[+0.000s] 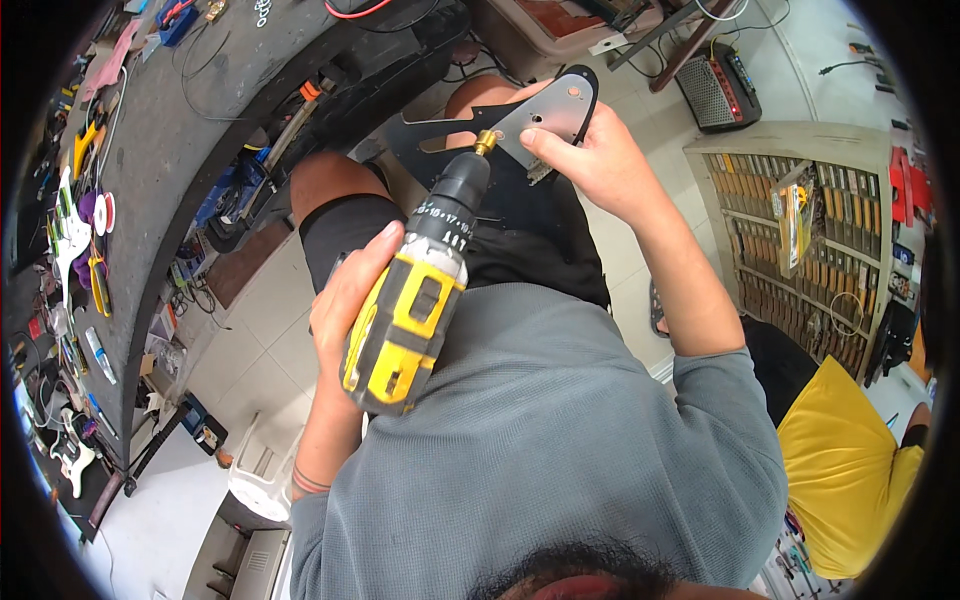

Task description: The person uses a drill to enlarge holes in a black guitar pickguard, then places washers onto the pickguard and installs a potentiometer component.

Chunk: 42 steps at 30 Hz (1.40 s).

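Note:
In my left hand [345, 290] is a yellow and black cordless drill [412, 318], with my fingers wrapped round its body. The drill points away from me, and a brass-coloured bit [486, 142] sits in its chuck. The bit's tip is at the face of a flat black plate with a silvery grey side, like a guitar pickguard [556, 108]; I cannot tell whether they touch. My right hand [600, 165] grips the pickguard by its right edge, thumb on the silvery face. Holes and copper-coloured round spots show on it. Its long prongs reach left above my lap.
A dark curved workbench [190, 130] runs along the left, strewn with tools, cables and white parts. To the right stands a rack [800, 220] of many small slots beside a black amplifier-like box [716, 88]. A person in a yellow shirt [840, 470] is at the lower right.

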### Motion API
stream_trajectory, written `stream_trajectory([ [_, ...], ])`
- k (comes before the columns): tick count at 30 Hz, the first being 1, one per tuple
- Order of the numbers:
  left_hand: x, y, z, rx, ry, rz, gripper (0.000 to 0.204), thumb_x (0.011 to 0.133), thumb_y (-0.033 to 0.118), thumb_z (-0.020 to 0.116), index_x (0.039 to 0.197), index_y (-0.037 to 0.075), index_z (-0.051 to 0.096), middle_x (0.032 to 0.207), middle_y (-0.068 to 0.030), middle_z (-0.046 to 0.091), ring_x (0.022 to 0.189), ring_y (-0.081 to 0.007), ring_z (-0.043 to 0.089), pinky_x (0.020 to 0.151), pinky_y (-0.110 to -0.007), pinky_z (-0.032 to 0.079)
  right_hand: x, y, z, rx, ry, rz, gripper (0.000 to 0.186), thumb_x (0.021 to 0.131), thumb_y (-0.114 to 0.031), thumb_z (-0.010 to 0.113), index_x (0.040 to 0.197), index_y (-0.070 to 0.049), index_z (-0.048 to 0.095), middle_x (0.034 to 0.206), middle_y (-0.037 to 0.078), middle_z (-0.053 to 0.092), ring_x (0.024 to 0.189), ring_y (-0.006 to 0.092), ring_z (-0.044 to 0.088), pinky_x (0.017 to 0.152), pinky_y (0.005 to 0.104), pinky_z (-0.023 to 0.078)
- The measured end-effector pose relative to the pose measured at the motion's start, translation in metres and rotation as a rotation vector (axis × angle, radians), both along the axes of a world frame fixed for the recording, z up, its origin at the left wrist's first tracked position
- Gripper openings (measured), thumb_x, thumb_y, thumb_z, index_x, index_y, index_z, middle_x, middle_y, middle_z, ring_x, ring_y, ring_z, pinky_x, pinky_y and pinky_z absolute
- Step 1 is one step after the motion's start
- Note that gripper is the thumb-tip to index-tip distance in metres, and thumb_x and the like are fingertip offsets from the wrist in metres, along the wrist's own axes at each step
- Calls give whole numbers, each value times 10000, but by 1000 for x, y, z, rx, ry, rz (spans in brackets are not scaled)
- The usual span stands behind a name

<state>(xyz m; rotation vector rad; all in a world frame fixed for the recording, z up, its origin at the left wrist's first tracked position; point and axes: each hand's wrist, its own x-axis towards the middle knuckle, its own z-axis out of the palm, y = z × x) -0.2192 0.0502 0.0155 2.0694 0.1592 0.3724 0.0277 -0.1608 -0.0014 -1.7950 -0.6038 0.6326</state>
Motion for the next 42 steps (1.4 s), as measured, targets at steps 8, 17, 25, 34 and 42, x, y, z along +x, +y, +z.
stream_trajectory([
  [8, -6, 8, -5, 198, -38, 33, 768, 816, 197, 916, 1503, 56, 603, 1535, -145, 653, 1301, -277, 712, 1142, -380, 537, -8, 4, -8, 128, -121, -70, 324, 1029, -140, 651, 1335, -34, 653, 1064, 100, 775, 981, 194, 733, 908, 357, 585],
  [17, 18, -12, 11, -6, -93, -35, 658, 853, 19, 850, 1474, -23, 637, 1337, -203, 737, 1093, -261, 748, 977, -332, 568, -12, 6, -4, 169, -222, -15, 319, 1006, -117, 615, 1318, -72, 660, 1062, 103, 787, 964, 216, 771, 877, 376, 593],
  [25, 18, -15, 16, 13, -79, -42, 656, 849, 21, 848, 1470, -8, 642, 1369, -213, 735, 1048, -269, 763, 942, -339, 586, -10, -1, 14, 34, -215, 126, 392, 984, -124, 593, 1373, -105, 626, 1025, 135, 796, 922, 293, 788, 886, 409, 597],
  [34, 14, -11, 21, 43, 10, -51, 669, 855, 90, 882, 1475, 37, 637, 1460, -190, 697, 1299, -312, 712, 1154, -411, 527, -6, -4, 12, 58, -204, 181, 410, 982, -97, 571, 1387, -82, 629, 1077, 142, 794, 982, 285, 782, 929, 403, 595],
  [42, -23, -2, 9, 256, -81, 116, 750, 863, 171, 912, 1512, -1, 578, 1436, -196, 688, 1269, -299, 706, 1122, -384, 539, 1, 3, -3, 185, -57, 17, 318, 1015, -86, 609, 1322, -42, 681, 1131, 75, 776, 1062, 175, 732, 969, 362, 581],
])
